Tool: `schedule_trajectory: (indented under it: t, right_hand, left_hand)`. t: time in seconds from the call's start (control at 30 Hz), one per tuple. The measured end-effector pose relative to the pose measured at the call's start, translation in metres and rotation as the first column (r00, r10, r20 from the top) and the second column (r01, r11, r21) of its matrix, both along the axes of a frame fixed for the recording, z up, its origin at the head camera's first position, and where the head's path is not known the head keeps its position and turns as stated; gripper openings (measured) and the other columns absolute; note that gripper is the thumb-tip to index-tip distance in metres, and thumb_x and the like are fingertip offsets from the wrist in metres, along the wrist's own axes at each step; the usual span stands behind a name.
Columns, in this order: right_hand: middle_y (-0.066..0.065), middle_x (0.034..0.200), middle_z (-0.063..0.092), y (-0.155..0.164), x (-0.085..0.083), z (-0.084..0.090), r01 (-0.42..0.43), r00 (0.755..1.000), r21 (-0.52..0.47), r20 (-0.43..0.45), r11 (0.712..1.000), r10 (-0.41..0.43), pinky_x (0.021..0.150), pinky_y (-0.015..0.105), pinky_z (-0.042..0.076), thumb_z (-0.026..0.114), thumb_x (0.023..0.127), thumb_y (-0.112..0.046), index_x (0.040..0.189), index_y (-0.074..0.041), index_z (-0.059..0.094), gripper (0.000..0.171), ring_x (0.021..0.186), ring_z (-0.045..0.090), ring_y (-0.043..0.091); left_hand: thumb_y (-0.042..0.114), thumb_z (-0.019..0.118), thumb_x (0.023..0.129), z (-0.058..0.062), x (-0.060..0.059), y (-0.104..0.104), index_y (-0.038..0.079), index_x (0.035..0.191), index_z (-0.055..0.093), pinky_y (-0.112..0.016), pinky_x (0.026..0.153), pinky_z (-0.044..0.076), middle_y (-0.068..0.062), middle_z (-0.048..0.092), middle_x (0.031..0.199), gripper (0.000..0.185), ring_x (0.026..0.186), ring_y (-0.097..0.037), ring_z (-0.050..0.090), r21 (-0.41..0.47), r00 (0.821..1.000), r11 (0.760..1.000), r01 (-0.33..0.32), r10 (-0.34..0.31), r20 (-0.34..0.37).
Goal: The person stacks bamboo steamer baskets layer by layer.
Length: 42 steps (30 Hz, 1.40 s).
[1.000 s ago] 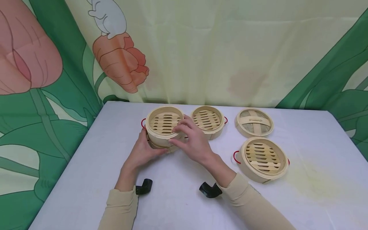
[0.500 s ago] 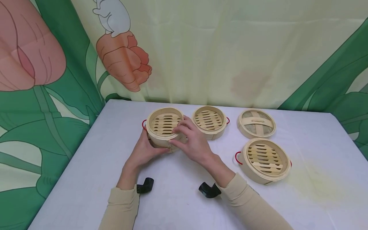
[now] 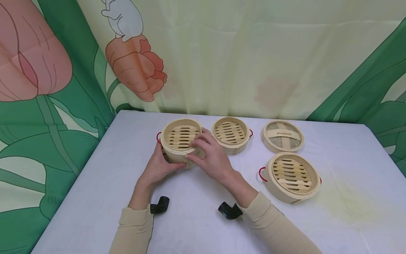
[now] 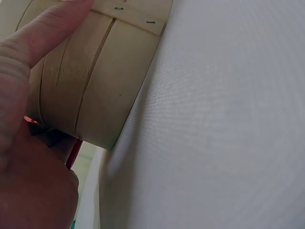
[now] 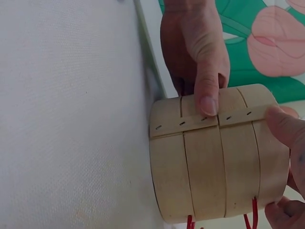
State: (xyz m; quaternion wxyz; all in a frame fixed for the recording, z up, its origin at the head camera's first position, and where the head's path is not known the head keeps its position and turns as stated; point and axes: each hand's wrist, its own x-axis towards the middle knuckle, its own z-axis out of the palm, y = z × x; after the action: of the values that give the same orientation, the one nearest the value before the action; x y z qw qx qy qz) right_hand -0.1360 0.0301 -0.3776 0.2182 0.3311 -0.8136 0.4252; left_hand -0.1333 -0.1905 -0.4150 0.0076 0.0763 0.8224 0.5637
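Both hands on two stacked bamboo baskets, at the far left of the white table.
Left hand clamps round the lower basket, thumb near the joint between tiers; right hand grips the upper basket at its rim. Just to the right stands a third slatted basket; the domed lid and larger basket lie farther right.
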Motion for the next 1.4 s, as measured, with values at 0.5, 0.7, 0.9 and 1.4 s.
schedule_trajectory:
  t: [0.5, 0.7, 0.9, 1.4]
  right_hand:
    - [0.012, 0.116, 0.062, 0.005, 0.003, -0.002, -0.002, 1.0, -0.006, -0.006, 1.0, 0.002, 0.114, 0.038, 0.031, 0.085, 0.082, -0.015, 0.108, -0.004, 0.072, 0.032, 0.135, 0.046, 0.042]
    - [0.016, 0.126, 0.062, 0.017, 0.002, -0.001, 0.0, 1.0, -0.063, 0.002, 0.998, 0.0, 0.11, 0.04, 0.038, 0.082, 0.085, -0.011, 0.119, -0.002, 0.07, 0.037, 0.134, 0.047, 0.036]
    - [0.016, 0.126, 0.062, 0.04, -0.008, 0.007, 0.05, 0.999, -0.104, 0.019, 0.993, -0.049, 0.105, 0.038, 0.041, 0.081, 0.087, -0.009, 0.118, -0.002, 0.07, 0.034, 0.123, 0.055, 0.026]
    - [0.017, 0.135, 0.058, 0.108, -0.021, 0.022, 0.265, 0.934, 0.117, 0.214, 0.957, -0.285, 0.104, 0.049, 0.04, 0.066, 0.097, -0.01, 0.126, 0.002, 0.066, 0.032, 0.128, 0.052, 0.034]
  left_hand:
    - [0.022, 0.098, 0.065, -0.001, 0.002, 0.001, 0.014, 0.157, 0.018, -0.047, 0.114, 0.024, -0.004, 0.033, 0.156, 0.122, 0.14, -0.019, 0.032, 0.024, 1.0, 1.0, -0.015, 0.015, 0.001]
    - [0.02, 0.097, 0.067, 0.001, 0.005, -0.006, 0.013, 0.161, 0.004, -0.046, 0.118, 0.015, -0.005, 0.023, 0.162, 0.133, 0.148, -0.019, 0.019, 0.028, 0.998, 0.998, -0.06, 0.059, 0.009]
    - [0.006, 0.091, 0.074, 0.008, 0.008, -0.013, 0.009, 0.161, -0.004, -0.037, 0.12, 0.008, -0.004, 0.009, 0.167, 0.129, 0.152, -0.016, 0.006, 0.139, 0.996, 0.986, -0.086, 0.082, 0.038]
    - [-0.004, 0.083, 0.076, 0.03, 0.007, 0.008, 0.01, 0.161, 0.002, -0.035, 0.12, 0.011, 0.002, 0.009, 0.166, 0.118, 0.151, -0.012, 0.005, 0.306, 0.992, 0.948, -0.084, 0.108, -0.061]
